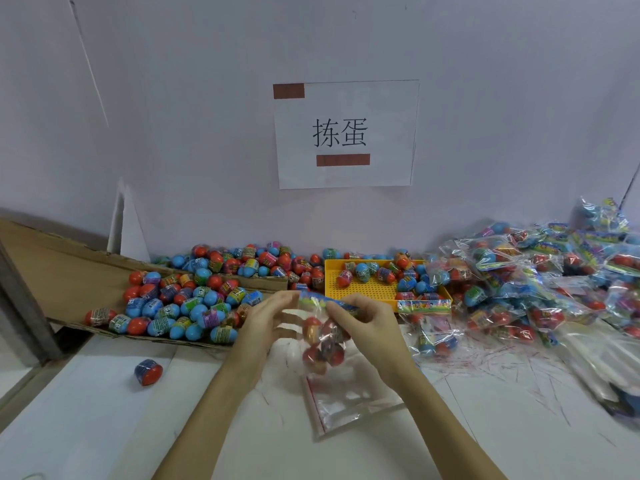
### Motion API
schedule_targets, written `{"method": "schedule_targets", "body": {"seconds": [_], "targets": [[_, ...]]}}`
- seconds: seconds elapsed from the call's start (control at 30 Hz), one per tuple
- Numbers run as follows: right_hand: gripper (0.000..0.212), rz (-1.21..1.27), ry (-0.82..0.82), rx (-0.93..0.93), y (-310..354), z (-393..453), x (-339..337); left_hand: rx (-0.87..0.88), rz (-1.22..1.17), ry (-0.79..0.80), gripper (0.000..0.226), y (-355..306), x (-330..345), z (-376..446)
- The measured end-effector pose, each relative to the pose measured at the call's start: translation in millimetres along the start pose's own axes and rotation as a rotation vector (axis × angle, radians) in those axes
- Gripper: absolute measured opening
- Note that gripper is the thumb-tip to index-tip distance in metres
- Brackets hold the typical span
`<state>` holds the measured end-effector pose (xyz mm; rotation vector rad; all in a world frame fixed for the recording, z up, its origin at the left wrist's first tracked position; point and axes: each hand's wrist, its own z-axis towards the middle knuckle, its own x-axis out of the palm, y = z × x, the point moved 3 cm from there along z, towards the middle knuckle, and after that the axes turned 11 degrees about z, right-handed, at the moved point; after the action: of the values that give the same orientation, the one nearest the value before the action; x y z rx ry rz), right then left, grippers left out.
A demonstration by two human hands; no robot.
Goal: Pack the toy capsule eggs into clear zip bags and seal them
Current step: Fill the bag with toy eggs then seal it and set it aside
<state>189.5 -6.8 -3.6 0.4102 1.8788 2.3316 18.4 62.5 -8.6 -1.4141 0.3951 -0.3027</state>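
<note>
Both hands hold one clear zip bag (323,336) up above the middle of the white desk (104,427). The left hand (266,318) pinches the bag's printed top strip at its left end, and the right hand (363,318) pinches the same strip at its right end, fingers curled over it. Several red capsule eggs (322,344) hang inside the bag. An empty zip bag (346,403) lies flat on the desk just beneath. A heap of loose eggs (194,299) fills a flattened cardboard sheet (52,271) along the desk's far left edge, and one stray egg (148,372) sits alone nearer the front left. A yellow tray (363,289) with more eggs stands at the far edge, and filled bags (536,282) pile toward the far right corner.
</note>
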Motion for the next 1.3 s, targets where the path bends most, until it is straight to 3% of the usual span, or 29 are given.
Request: {"method": "schedule_targets", "body": {"seconds": [0.07, 0.13, 0.23, 0.33, 0.43, 0.5, 0.63, 0.67, 0.77, 0.8, 0.9, 1.07, 1.2, 1.3], "targets": [[0.014, -0.069, 0.083, 0.027, 2.9, -1.3, 0.0, 0.006, 0.133, 0.024, 0.038, 1.2, 1.3, -2.1], [0.013, -0.160, 0.099, 0.023, 3.7, -1.8, 1.2, 0.053, 0.263, 0.005, 0.028, 3.1, 2.0, -3.7], [0.011, -0.221, -0.030, -0.029, 0.7, -3.7, 5.0, 0.079, 0.249, -0.137, 0.016, 2.8, 3.4, -4.1], [0.028, -0.061, -0.054, 0.085, -6.0, -5.5, 11.4, 0.071, 0.223, -0.392, 0.016, 5.6, -6.4, -3.0], [0.037, 0.165, -0.004, 0.217, -4.3, -5.3, 14.0, 0.079, 0.379, -0.574, 0.008, 6.8, -20.4, -2.8], [0.033, 0.211, -0.022, 0.216, -1.2, -5.1, 12.0, 0.097, 0.397, -0.527, 0.008, 4.8, -19.1, -1.7], [0.022, 0.076, -0.029, 0.153, 1.3, -3.8, 3.8, -0.018, -0.004, -0.293, 0.022, 4.5, -7.9, 0.5], [0.021, 0.063, -0.010, 0.152, 2.3, -3.2, 2.7, -0.047, -0.015, -0.285, 0.018, 5.4, -9.1, 0.2], [0.020, 0.040, 0.057, 0.151, 4.1, -2.4, 3.2, -0.105, 0.037, -0.220, 0.048, 7.7, -13.5, -0.4], [0.020, 0.048, 0.066, 0.147, 4.4, -2.1, 2.8, -0.108, 0.017, -0.211, 0.048, 8.1, -15.2, -0.3], [0.019, 0.084, 0.075, 0.119, 7.1, -1.7, 0.3, -0.036, -0.047, -0.243, 0.030, 3.5, -17.0, -2.1], [0.017, 0.120, -0.027, 0.062, 8.4, -0.5, 1.0, 0.125, 0.103, -0.464, 0.020, -1.7, -6.2, -6.4], [0.019, 0.129, 0.121, 0.102, 9.6, -1.3, 2.2, 0.268, 0.314, -0.513, 0.019, -9.6, -2.4, -11.6], [0.029, 0.081, 0.131, 0.071, 9.9, -1.6, 3.4, 0.322, 0.356, -0.488, 0.013, -8.2, -2.0, -10.6]]}}
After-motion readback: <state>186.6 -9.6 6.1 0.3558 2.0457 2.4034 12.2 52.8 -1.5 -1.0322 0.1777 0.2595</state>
